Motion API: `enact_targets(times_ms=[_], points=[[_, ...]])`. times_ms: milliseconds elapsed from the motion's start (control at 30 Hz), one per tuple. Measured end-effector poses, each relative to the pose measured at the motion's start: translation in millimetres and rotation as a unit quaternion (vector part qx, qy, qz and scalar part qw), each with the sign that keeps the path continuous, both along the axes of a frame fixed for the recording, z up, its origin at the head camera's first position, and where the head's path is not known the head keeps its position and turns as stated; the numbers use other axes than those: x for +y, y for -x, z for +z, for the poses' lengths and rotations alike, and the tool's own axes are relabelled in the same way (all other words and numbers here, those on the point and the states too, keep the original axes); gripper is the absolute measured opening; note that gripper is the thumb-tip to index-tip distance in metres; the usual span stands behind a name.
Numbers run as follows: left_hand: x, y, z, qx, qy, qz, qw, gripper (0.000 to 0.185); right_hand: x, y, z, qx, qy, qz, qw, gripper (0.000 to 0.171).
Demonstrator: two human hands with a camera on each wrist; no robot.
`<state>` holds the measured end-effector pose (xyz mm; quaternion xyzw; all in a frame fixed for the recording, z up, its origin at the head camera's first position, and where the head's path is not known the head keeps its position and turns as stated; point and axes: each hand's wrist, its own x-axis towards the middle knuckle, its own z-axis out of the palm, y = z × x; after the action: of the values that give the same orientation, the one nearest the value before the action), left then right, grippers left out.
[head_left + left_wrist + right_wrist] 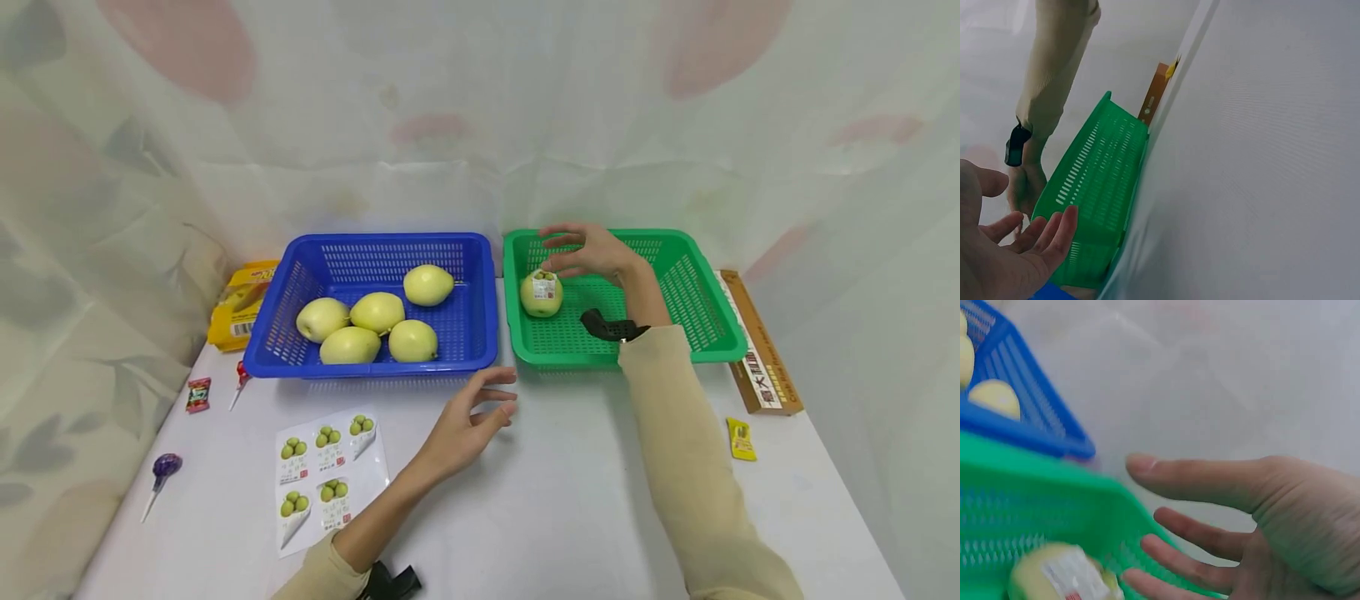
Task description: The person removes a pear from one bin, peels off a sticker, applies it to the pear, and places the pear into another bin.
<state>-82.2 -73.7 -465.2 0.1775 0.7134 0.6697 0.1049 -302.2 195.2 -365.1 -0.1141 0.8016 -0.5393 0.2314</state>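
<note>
We see the right hand [592,252] over the green basket [705,287], fingers spread and relaxed, holding nothing. Its fingertips [1147,545] hover just above and beside the labelled pear [542,292]; we cannot tell if they touch it. The pear sits in the basket's left part, near the left wall, sticker facing up toward the camera. In the right wrist view the pear [1060,575] shows blurred at the bottom, under the open fingers.

The left hand [468,425] hangs over the table [570,500], just in front of the gap between the two baskets, fingers loosely spread, empty. In the left wrist view the same hand [1004,256] is open, palm toward the green basket's wall [1100,181].

The blue basket [480,325] stands just left of the green one and holds five unlabelled pears [378,317]. A sticker sheet [326,475] lies on the table in front of it, left of the left hand. A yellow pack [240,304] sits left of the blue basket, a lollipop [163,468] and small candies [198,393] near the left edge. A brown box [761,350] lies right of the green basket, a yellow sachet [741,439] in front of it.
</note>
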Motion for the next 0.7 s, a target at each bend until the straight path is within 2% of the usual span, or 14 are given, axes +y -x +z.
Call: enact_targets(times_ms=[133, 267, 400, 500, 600, 700], points=[[-14.4, -6.6, 0.4, 0.004, -0.003, 0.012, 0.9999, 0.047, -18.0, -8.5, 3.9, 0.044, 0.041, 0.039, 0.997, 0.066], [-32.8, -13.8, 2.0, 0.004, -0.007, 0.038, 0.9992, 0.046, -51.2, -23.0, 1.3, 0.082, 0.054, 0.097, 0.990, 0.060], [-51.6, -21.5, 4.2, 0.006, 0.000, 0.076, 0.9971, 0.050, -90.6, -34.3, -5.3, 0.069, 0.059, 0.146, 0.985, 0.053], [-63.2, -27.0, 4.4, 0.009, 0.008, 0.100, 0.9949, 0.057, -119.6, -34.9, -12.2, 0.053, 0.058, 0.178, 0.981, 0.053], [-71.0, -30.8, 3.6, 0.011, 0.015, 0.121, 0.9925, 0.063, -146.7, -31.8, -18.0, 0.025, 0.040, 0.194, 0.980, 0.053], [-75.5, -33.2, 2.7, 0.012, 0.026, 0.138, 0.9900, 0.066, -171.2, -28.4, -24.3, -0.020, -0.002, 0.201, 0.979, 0.055]])
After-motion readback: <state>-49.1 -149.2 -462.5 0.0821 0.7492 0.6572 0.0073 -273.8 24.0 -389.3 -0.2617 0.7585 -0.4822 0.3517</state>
